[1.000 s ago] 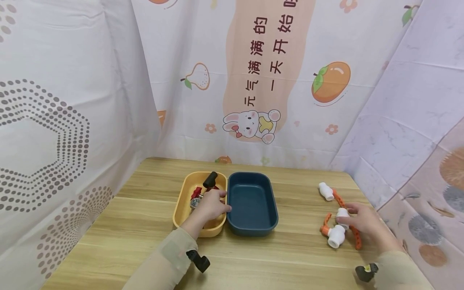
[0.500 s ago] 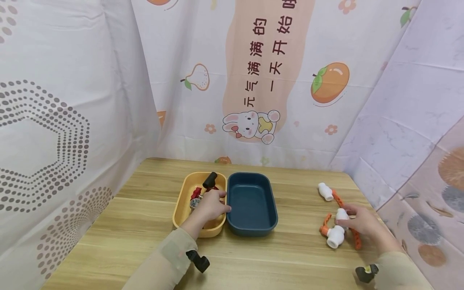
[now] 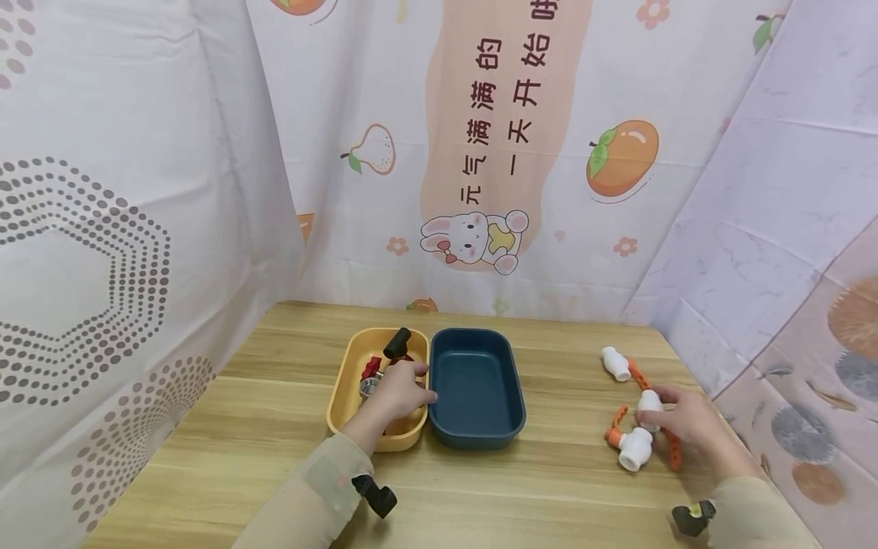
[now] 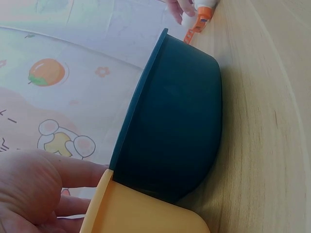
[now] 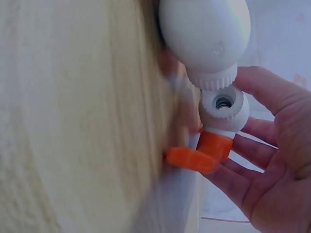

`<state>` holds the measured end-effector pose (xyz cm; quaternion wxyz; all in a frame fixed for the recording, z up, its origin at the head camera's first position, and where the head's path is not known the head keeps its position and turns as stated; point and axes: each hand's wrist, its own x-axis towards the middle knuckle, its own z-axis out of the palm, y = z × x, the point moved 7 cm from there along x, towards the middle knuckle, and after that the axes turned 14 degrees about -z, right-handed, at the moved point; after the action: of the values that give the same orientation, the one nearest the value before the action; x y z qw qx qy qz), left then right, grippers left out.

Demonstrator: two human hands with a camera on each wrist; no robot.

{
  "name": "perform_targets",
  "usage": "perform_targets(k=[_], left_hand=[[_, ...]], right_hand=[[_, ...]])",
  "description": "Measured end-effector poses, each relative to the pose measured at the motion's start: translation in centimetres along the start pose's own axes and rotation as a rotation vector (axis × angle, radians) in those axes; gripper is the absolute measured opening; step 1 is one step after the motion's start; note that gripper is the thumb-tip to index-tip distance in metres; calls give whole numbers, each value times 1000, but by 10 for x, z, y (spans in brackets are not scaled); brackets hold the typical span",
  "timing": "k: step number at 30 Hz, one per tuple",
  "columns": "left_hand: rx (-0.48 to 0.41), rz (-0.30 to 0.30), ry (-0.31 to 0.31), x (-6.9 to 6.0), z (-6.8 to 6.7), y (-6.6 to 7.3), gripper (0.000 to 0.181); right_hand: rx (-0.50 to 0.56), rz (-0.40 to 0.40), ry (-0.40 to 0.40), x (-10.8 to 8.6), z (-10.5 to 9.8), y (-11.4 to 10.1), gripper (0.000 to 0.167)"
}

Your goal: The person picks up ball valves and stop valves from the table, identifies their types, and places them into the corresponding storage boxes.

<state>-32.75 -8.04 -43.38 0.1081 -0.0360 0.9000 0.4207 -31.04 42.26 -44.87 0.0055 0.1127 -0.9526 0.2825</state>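
My right hand (image 3: 693, 423) pinches a white valve (image 3: 648, 402) between thumb and fingers at the table's right. In the right wrist view, the valve (image 5: 209, 114) has an orange handle (image 5: 214, 148); the hand's (image 5: 284, 141) thumb touches its white body. Another white valve (image 3: 636, 448) lies just in front, a third (image 3: 616, 364) behind. My left hand (image 3: 400, 390) is over the yellow tray (image 3: 338, 396), thumb and a finger by its right rim, fingers fairly straight. Under and beside it are metal and red fittings (image 3: 371, 369) and a black-handled one (image 3: 397, 344).
A dark blue tray (image 3: 476, 441) stands against the yellow tray's right side. Wooden tabletop (image 3: 562, 488) lies between the trays and the white valves. Printed cloth (image 3: 363, 282) hangs behind the table and at both sides.
The white valve at my right hand has turned slightly, with the fingers still around it. The head view has tilted a little. My left hand stays in place.
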Motion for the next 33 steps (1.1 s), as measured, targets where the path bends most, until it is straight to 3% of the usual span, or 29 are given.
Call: perform_targets(k=[5,17,33], left_hand=[[-3,3,0,0,0,1,59],[8,8,10,-1,0,2,59],[4,-3,8,-1,0,1,59]], right_hand=[[46,1,24,0,-6,-1,84],[31,-33,140,0,-19,-11,86],[45,-32,177,1,-36,-27,89]])
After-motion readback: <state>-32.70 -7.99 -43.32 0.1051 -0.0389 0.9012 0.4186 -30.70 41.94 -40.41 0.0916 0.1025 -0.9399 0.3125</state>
